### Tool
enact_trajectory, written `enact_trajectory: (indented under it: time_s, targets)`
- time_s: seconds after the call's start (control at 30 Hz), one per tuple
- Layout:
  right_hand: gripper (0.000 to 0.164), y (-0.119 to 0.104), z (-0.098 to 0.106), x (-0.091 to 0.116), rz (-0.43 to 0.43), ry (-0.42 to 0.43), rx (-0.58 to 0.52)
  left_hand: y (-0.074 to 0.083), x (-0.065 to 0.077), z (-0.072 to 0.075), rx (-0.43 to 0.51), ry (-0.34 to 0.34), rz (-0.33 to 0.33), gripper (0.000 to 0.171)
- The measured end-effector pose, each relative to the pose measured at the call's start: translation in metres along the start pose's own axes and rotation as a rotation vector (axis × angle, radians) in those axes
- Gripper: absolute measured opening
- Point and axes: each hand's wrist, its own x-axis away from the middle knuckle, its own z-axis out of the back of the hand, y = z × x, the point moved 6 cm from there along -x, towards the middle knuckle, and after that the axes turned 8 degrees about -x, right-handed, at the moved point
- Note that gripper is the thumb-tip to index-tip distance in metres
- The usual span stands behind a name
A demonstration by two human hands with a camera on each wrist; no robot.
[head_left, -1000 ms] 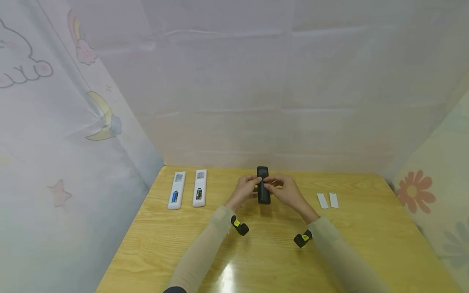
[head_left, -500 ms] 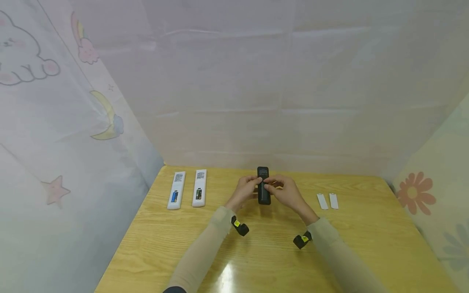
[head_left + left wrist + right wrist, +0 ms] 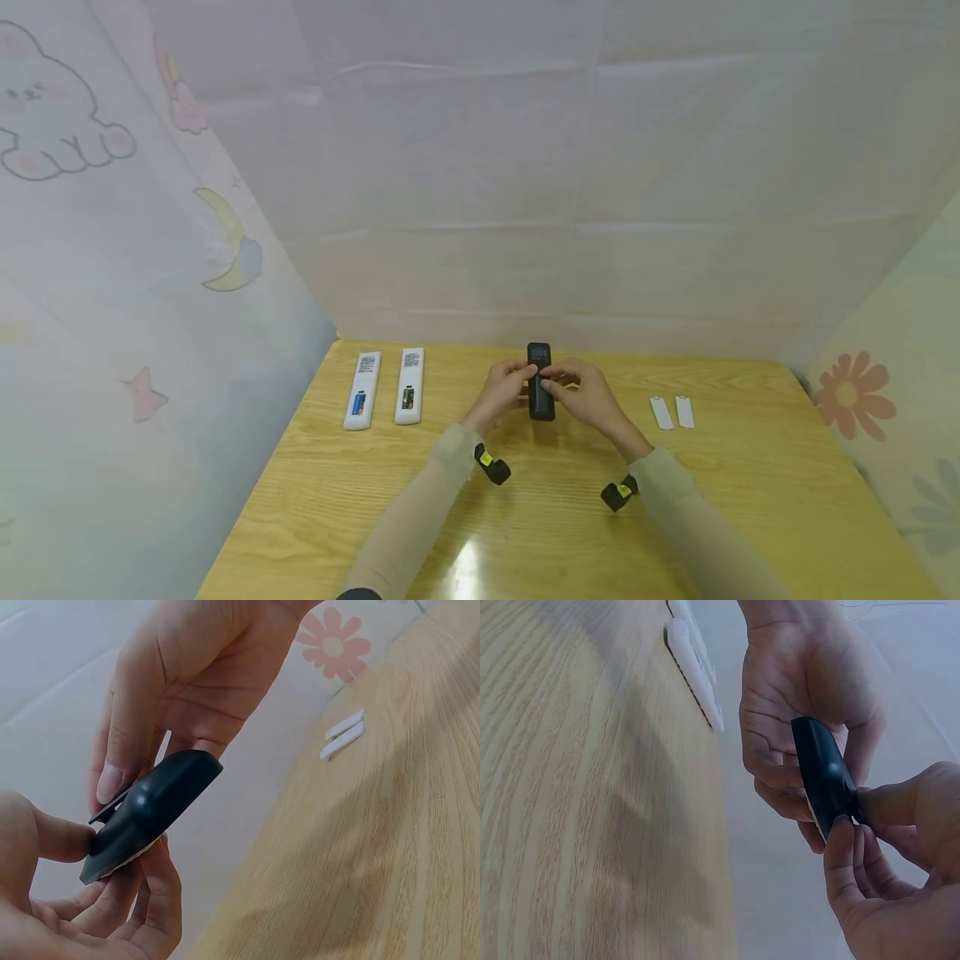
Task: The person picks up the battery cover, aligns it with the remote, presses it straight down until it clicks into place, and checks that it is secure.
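A black remote control (image 3: 541,405) is held above the table, back side up, between both hands. My left hand (image 3: 498,395) grips it from the left, thumb on its back and curled fingers underneath. In the left wrist view a thin black battery cover (image 3: 106,812) stands tilted off the back of the remote, with a narrow gap below it. My right hand (image 3: 588,398) pinches this cover between thumb and fingers, as the right wrist view also shows. The inside of the battery compartment is hidden.
On the left of the wooden table (image 3: 540,533) lie two white remotes, one (image 3: 363,390) with a blue battery showing, the other (image 3: 409,385) with a dark battery bay. Two small white covers (image 3: 662,412) lie at right. A printed cloth (image 3: 480,183) hangs behind.
Both hands and the black remote stay almost in place. The head view has shifted slightly.
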Motion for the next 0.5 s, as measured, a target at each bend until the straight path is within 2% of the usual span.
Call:
enact_trajectory:
  time_s: [0.5]
  targets:
    - [0.021,0.0034,0.0,0.0003,0.001,0.022,0.037,0.0007,-0.0003,-0.0013,0.007,-0.006,0.0,0.041]
